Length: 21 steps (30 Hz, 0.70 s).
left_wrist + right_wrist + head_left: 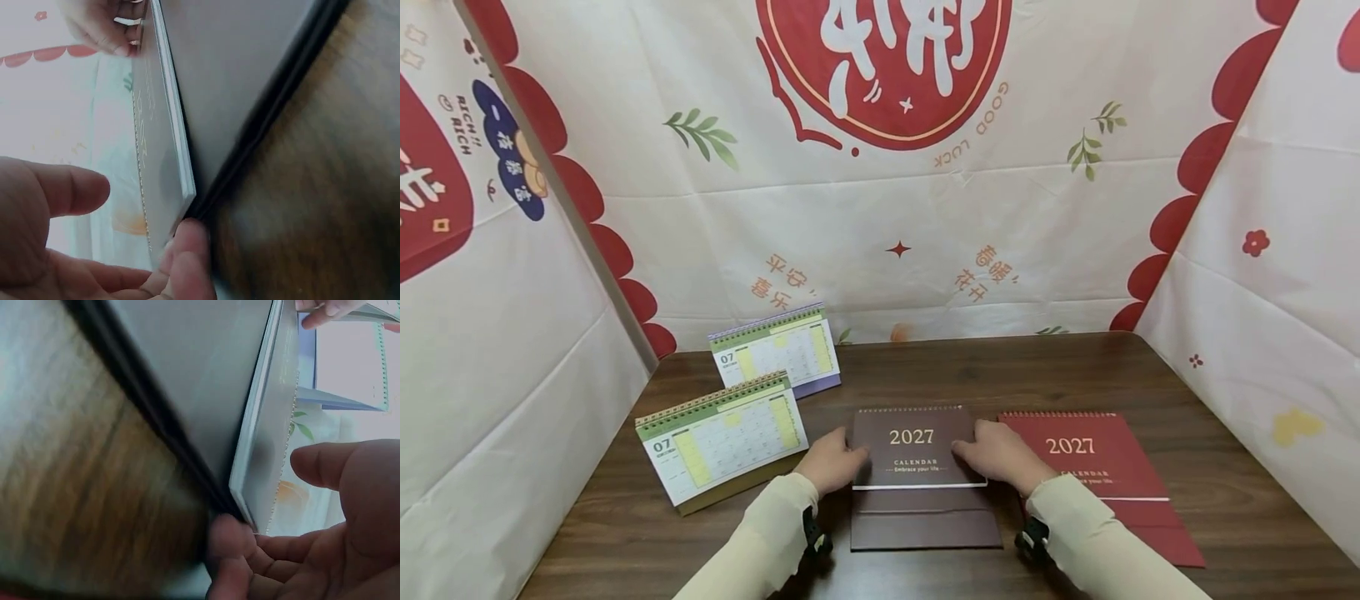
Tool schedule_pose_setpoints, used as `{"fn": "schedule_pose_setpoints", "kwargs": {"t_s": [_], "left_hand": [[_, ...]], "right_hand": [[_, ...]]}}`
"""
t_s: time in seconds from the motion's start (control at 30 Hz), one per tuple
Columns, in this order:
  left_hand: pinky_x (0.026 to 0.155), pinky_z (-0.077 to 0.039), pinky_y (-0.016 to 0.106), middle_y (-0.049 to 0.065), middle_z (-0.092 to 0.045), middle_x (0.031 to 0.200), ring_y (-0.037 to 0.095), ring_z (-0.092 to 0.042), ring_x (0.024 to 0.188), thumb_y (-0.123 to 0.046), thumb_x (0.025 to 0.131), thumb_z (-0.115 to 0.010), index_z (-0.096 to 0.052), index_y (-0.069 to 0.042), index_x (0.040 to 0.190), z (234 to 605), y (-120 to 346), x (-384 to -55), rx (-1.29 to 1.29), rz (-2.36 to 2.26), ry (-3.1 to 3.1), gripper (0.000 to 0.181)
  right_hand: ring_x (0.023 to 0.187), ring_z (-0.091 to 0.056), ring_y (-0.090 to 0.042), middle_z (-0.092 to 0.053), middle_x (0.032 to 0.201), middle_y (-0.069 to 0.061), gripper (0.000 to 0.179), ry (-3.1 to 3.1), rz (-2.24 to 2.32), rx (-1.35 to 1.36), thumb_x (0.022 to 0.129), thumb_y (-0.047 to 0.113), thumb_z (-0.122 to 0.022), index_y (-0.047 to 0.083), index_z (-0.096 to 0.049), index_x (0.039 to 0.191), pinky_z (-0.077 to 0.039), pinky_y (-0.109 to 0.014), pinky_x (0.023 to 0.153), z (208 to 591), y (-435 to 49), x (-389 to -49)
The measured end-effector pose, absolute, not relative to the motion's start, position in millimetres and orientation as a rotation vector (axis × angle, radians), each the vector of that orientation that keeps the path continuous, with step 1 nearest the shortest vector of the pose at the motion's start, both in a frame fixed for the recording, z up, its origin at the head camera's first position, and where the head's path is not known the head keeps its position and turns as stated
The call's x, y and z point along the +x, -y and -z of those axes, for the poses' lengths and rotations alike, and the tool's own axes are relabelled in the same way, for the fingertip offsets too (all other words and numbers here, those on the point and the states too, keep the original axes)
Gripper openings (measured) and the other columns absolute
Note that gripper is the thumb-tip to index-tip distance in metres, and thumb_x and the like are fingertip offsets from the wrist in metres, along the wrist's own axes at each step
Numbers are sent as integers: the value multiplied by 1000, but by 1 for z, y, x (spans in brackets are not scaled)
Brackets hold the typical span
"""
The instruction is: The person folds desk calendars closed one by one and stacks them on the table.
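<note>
A dark brown 2027 desk calendar (917, 454) lies on the table, its cover up and its base board (925, 529) extending toward me. My left hand (833, 461) is at its left edge. In the left wrist view the fingertips (190, 240) touch the calendar's side, while the thumb (78, 190) stands apart from the cover. On the opposite edge is my right hand (1007, 454), partly in front of a red 2027 desk calendar (1131, 450). Its fingertips (228, 537) touch the brown calendar's side in the right wrist view, with the thumb (315, 464) spread away from the cover.
Two desk calendars with month pages showing stand upright at the left, one with a tan base (730, 446) and one behind it with a purple base (778, 350). The wooden table (985, 367) is enclosed by printed white cloth (880, 217) at the back and sides.
</note>
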<state>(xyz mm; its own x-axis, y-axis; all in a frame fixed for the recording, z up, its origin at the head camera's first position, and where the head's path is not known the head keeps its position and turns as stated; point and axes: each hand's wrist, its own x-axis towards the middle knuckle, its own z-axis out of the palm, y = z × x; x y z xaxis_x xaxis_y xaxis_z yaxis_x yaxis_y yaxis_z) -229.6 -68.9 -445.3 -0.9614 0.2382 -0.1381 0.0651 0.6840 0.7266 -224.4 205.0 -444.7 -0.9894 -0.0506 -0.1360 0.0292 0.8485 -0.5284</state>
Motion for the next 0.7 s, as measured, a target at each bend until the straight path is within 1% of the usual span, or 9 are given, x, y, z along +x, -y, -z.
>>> {"fn": "schedule_pose_setpoints", "kwargs": {"t_s": [0.1, 0.2, 0.23, 0.33, 0.43, 0.47, 0.57, 0.63, 0.7], "left_hand": [[91, -47, 53, 28, -61, 121, 36, -59, 106, -21, 91, -59, -56, 15, 124, 447, 71, -232, 205, -1149, -2683, 49], [83, -49, 49, 24, -64, 111, 31, -57, 92, -15, 89, -59, -62, 14, 114, 450, 73, -235, 187, -1160, -2690, 38], [84, -49, 49, 25, -63, 113, 31, -58, 94, -14, 89, -59, -62, 14, 115, 450, 73, -235, 182, -1171, -2685, 38], [82, -49, 47, 25, -62, 116, 31, -57, 92, -9, 90, -58, -62, 13, 118, 452, 75, -236, 186, -1225, -2645, 36], [73, -48, 41, 21, -63, 105, 27, -57, 83, -5, 90, -56, -62, 11, 118, 450, 76, -234, 190, -1292, -2596, 33], [70, -46, 38, 18, -62, 98, 25, -54, 77, -4, 89, -56, -61, 11, 118, 450, 76, -234, 187, -1312, -2585, 33], [72, -46, 37, 11, -57, 91, 23, -53, 78, -3, 87, -56, -57, 12, 120, 446, 75, -232, 150, -1367, -2570, 36], [80, -46, 39, 11, -56, 97, 25, -53, 87, -3, 87, -57, -52, 12, 127, 444, 74, -231, 109, -1398, -2568, 43], [84, -45, 42, 11, -56, 101, 27, -52, 92, -2, 86, -59, -50, 10, 128, 443, 74, -231, 97, -1410, -2592, 44]], "right_hand": [[79, -59, -23, -65, 101, -20, 49, -2822, 898, -30, 95, 29, -64, -14, -57, 119, -49, -40, 68, 445, -205, -224], [92, -60, -26, -63, 115, -24, 55, -2787, 963, -24, 95, 28, -64, -16, -52, 126, -50, -45, 77, 445, -206, -225], [95, -61, -27, -62, 116, -24, 55, -2775, 985, -22, 94, 27, -65, -16, -52, 126, -50, -47, 80, 445, -206, -225], [105, -60, -32, -60, 122, -27, 56, -2749, 1039, -26, 94, 25, -64, -16, -50, 129, -49, -50, 85, 445, -206, -225], [114, -57, -38, -55, 129, -32, 58, -2730, 1095, -22, 95, 24, -62, -17, -46, 134, -48, -53, 91, 445, -207, -225], [113, -58, -38, -56, 127, -31, 57, -2732, 1112, -22, 95, 23, -62, -17, -48, 133, -48, -53, 90, 445, -207, -225], [97, -62, -32, -64, 110, -23, 40, -2736, 1160, -19, 94, 20, -62, -11, -60, 121, -51, -46, 81, 445, -207, -224], [85, -59, -26, -65, 96, -15, 30, -2741, 1198, -18, 93, 17, -63, -8, -63, 109, -49, -41, 73, 445, -207, -224], [80, -55, -23, -62, 89, -10, 23, -2735, 1246, -7, 92, 14, -64, -6, -61, 103, -47, -39, 71, 443, -206, -223]]}}
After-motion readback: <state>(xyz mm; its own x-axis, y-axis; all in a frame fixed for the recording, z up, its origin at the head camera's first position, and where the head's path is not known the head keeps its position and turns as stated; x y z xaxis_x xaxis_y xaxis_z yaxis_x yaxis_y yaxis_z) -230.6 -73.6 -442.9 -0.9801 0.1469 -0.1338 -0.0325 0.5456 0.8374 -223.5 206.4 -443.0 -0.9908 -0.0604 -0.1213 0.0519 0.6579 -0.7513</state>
